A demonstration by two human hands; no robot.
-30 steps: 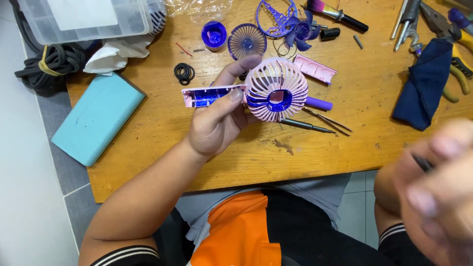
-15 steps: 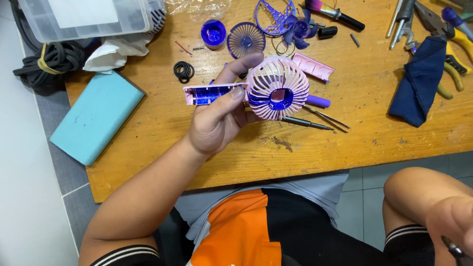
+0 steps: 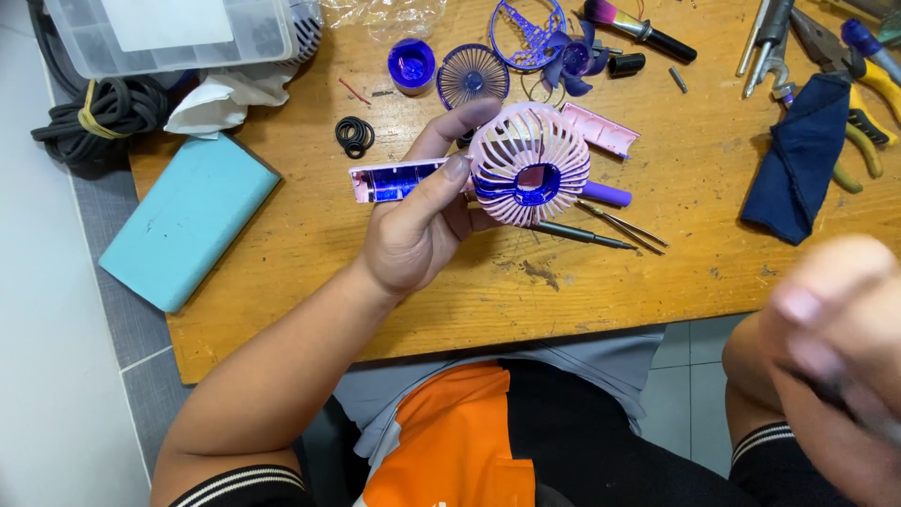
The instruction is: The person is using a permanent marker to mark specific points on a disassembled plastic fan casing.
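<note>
While left hand clamped pink fan housing at frame centre above wooden table, right hand was blurred lower right, grip unclear. You should have kept housing steady, opening up.

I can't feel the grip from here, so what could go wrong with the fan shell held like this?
The left hand pinches the pink fan shell only near its neck, above the table; it could tip out. The right hand is blurred close to the camera, its grip unreadable. Tweezers lie beneath, easily knocked.
</note>
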